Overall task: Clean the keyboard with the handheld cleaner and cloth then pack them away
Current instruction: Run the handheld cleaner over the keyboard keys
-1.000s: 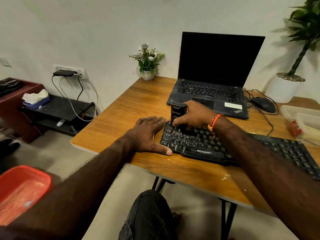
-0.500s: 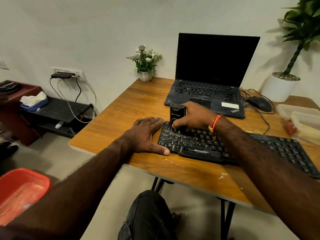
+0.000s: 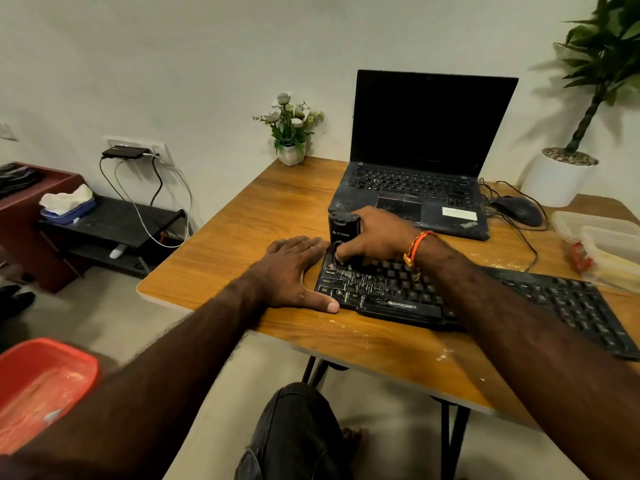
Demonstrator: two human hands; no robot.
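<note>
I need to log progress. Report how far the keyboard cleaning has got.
Done: nothing looks finished; white dust still lies on the left keys of the black Zebronics keyboard. In hand: the right hand grips the small black handheld cleaner, upright on the keyboard's top-left keys, while the left hand lies flat on the wooden table with its thumb against the keyboard's left edge. Left: the other keys, wiping, packing away; no cloth is identifiable.

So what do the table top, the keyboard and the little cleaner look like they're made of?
The table top looks like wood or wood-look laminate: orange-brown grain, slight sheen, pale edge. The keyboard seems matte black plastic with printed keys, dusted white. The handheld cleaner, gripped by the right hand, looks like smooth black plastic with a faint gloss.
</note>
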